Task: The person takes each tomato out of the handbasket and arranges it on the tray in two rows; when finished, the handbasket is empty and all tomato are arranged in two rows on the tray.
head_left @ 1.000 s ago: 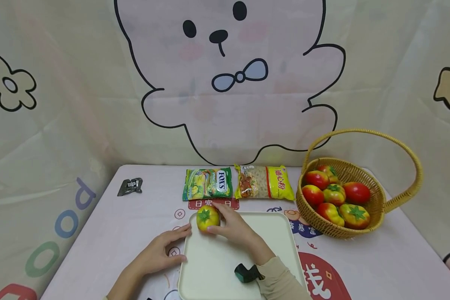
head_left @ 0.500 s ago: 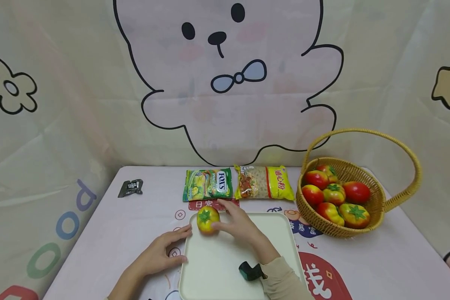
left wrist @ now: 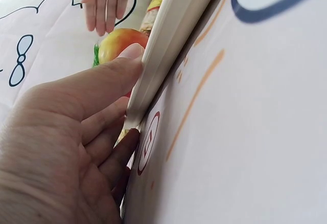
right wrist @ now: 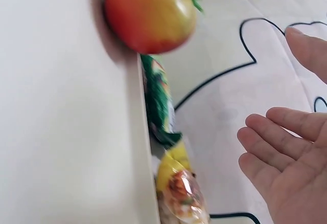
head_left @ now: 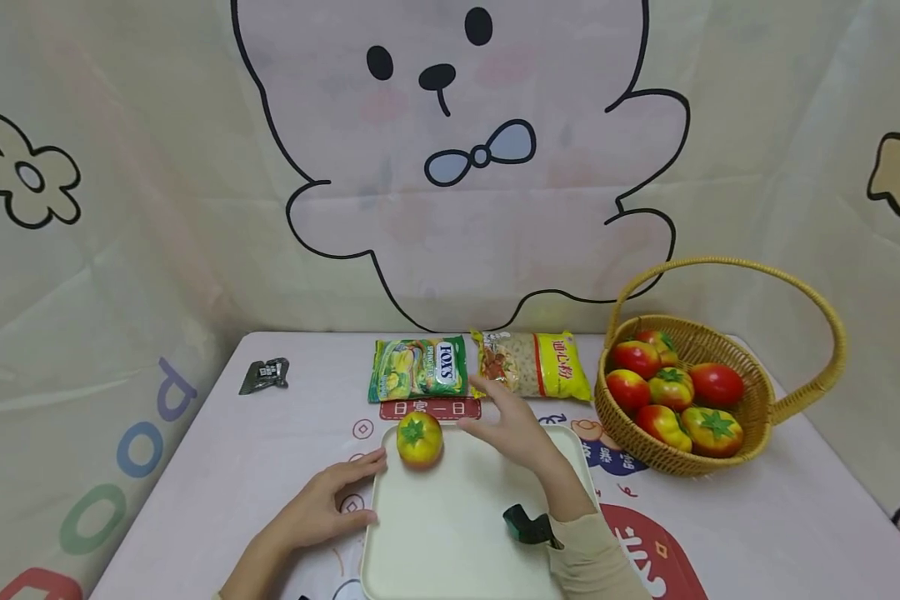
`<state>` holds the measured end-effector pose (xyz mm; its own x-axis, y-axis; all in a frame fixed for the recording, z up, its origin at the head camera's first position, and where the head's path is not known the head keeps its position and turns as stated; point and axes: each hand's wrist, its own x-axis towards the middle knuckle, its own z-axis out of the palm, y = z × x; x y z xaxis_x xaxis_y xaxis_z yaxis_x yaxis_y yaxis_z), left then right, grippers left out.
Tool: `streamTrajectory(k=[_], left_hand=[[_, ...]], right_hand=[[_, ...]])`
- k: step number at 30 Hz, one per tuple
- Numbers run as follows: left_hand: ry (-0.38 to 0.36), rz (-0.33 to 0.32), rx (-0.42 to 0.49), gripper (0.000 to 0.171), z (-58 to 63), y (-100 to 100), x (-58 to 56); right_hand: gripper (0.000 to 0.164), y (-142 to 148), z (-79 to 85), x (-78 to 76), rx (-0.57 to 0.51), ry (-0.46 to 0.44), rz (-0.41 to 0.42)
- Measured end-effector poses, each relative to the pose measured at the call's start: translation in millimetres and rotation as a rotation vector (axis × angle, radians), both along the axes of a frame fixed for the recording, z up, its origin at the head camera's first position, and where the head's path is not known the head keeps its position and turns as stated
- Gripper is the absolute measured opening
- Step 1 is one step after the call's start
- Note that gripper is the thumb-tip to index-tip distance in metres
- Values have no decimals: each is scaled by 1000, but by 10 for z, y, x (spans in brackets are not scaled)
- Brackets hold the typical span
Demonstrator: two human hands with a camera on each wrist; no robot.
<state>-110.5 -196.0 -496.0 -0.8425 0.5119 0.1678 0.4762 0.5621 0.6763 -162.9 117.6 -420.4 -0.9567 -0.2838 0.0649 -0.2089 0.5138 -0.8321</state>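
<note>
Tray (head_left: 457, 525) is lying flat on the table (head_left: 757, 533); all places below are relative to it. One red-and-yellow tomato (head_left: 420, 440) is resting inside the tray's far left corner, leafy green top showing, with no hand touching it.

Right hand (head_left: 521, 433): hovering over the tray's far edge, right of centre; fingers spreading wide, nothing in them. Left hand (head_left: 326, 504): resting against the tray's left edge, thumb touching the rim, fingers lying loosely extended, not wrapping round anything.

Beyond the tray's far edge, a green candy bag (head_left: 417, 368) and a yellow pasta bag (head_left: 536, 365) are lying side by side. Off its far right corner, a wicker basket (head_left: 693, 343) is holding more tomatoes.

Handling (judgement): the tomato is looking light and fairly firm, possibly artificial; its glossy skin is suggesting some slip and rolling. Thumb and fingertips round its widest part are seeming the surest hold, leaving the leaves alone.
</note>
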Motion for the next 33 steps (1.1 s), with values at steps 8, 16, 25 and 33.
streamTrajectory(k=[8,16,25,33], left_hand=[[-5,16,2,64,-10,-6,-10],[-45,5,16,64,7,-3,-24],[-16,6,14,64,7,12,-2],[-16,11,5,65,-3,12,-1]], right_hand=[[69,355,157,-64,-23,41,-48],[66,794,260,-73,-39,87,-107],[67,1313,542,-32,111,134,-219],[73,1863,805,-132,217,111,-269]])
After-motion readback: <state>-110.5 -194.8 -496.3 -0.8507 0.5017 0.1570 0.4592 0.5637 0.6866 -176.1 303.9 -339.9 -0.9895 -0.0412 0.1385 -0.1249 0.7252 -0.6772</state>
